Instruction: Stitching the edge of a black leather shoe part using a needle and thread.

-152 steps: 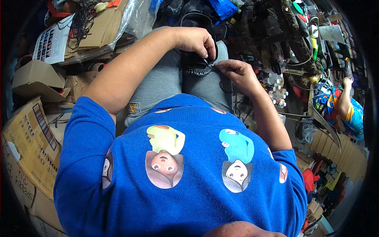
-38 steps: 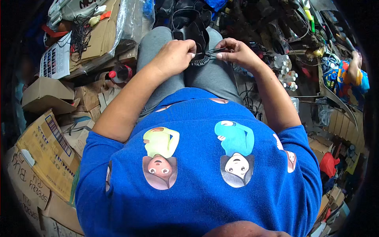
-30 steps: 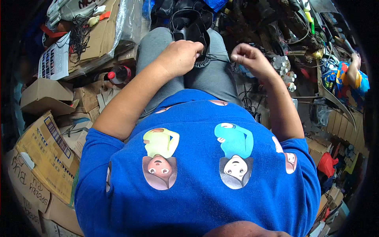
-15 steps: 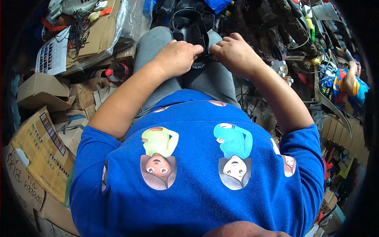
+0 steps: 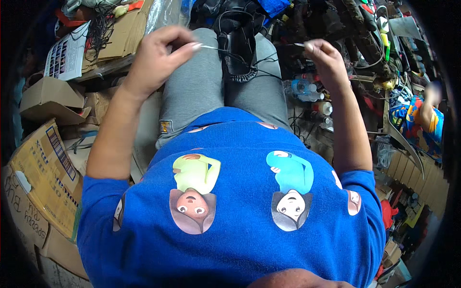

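A black shoe (image 5: 241, 48) rests between my grey-clad knees, its near edge ringed with pale stitch marks. Out to its left, my left hand (image 5: 161, 60) pinches a thin pale needle (image 5: 209, 47) between thumb and finger. My right hand (image 5: 329, 60), raised on the other side, is closed on a second thin needle (image 5: 299, 44). Black thread (image 5: 266, 60) trails from the shoe's near edge toward both hands; against the dark background its full path is hard to follow. Some motion blur softens my left fingers.
Plastic bottles (image 5: 307, 90) lie right of my right knee. Cardboard boxes (image 5: 50, 103) and a printed sheet (image 5: 66, 50) stand at left, beside tangled black cord (image 5: 101, 29). Far right, another person's arm (image 5: 426, 108) shows by colourful clothing. A curved blade-like strip (image 5: 406, 144) sits nearby.
My hands have swung apart, left and right, from close together over the shoe. The shoe's near part and the thread are now uncovered.
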Demonstrator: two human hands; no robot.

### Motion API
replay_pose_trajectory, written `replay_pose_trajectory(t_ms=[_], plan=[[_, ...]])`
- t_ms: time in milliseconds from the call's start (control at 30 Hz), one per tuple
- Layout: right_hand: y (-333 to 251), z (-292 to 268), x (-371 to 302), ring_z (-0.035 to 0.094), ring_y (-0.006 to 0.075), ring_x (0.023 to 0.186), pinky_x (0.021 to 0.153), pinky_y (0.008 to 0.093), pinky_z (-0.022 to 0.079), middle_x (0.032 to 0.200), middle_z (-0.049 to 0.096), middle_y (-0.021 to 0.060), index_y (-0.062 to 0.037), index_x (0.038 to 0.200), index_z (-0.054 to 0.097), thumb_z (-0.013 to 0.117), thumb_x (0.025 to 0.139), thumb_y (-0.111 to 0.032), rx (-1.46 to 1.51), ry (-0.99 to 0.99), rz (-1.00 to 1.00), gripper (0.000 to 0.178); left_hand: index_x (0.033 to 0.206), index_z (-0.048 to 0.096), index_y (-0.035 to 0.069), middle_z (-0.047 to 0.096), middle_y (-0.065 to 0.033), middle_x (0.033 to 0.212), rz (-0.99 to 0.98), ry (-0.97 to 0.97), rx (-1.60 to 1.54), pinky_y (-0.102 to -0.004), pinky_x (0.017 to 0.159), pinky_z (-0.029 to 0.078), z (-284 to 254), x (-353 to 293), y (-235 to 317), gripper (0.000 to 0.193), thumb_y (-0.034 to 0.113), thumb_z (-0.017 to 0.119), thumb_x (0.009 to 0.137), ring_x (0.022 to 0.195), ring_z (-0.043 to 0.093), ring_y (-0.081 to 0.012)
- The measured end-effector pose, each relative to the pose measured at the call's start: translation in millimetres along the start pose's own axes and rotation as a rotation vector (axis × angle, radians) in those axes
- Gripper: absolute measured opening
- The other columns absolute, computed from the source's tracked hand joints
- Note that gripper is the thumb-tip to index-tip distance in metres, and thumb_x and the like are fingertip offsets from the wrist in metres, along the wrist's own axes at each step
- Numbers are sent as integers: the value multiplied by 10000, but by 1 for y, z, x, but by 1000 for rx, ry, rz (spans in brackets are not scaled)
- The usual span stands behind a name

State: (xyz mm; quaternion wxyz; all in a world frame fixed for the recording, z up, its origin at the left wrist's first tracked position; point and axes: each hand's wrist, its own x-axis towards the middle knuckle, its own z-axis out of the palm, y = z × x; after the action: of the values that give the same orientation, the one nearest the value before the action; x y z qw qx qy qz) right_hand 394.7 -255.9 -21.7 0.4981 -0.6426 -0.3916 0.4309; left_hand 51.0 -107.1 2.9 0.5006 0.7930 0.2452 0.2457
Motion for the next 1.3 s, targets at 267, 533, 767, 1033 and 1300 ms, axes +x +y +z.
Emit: replay_pose_trajectory(t_ms=[267, 533, 767, 1033, 1300], plan=[[-44, 71, -6, 510, 77, 725, 691, 217, 419, 762, 559, -5, -62, 839, 574, 630, 897, -230, 77, -690, 43, 186, 866, 608, 21, 637, -102, 916, 28, -454, -347, -315, 741, 471, 69, 2, 9, 131, 146, 575, 889, 840, 605, -204], [64, -121, -60, 632, 319, 884, 759, 385, 491, 936, 650, 173, -41, 919, 683, 637, 748, -162, -1155, -112, 242, 214, 904, 679, 36, 626, -118, 870, -292, 308, 963, -328, 744, 468, -135, -75, -44, 150, 164, 648, 831, 824, 602, -268], [75, -112, -60, 638, 276, 814, 735, 366, 501, 876, 654, 148, -59, 920, 675, 682, 748, -136, -1192, -149, 232, 188, 1037, 652, 29, 604, -171, 1080, -197, 374, 1176, -384, 846, 474, -89, -55, -62, 274, 213, 634, 835, 978, 595, -323], [17, 49, 12, 570, 94, 844, 764, 231, 457, 854, 550, 1, -45, 898, 664, 664, 798, -11, -501, -308, -152, 106, 1069, 625, 84, 586, -102, 1150, 366, -190, 351, -365, 925, 451, 83, 56, -27, 331, 153, 713, 758, 1059, 565, -288], [21, 57, 11, 558, 93, 792, 707, 249, 456, 826, 552, -4, -61, 852, 679, 689, 786, -28, -558, -372, -211, 75, 881, 681, 47, 609, -93, 915, 65, -543, 313, -339, 794, 469, 83, 80, -34, 206, 211, 707, 758, 906, 605, -244]])
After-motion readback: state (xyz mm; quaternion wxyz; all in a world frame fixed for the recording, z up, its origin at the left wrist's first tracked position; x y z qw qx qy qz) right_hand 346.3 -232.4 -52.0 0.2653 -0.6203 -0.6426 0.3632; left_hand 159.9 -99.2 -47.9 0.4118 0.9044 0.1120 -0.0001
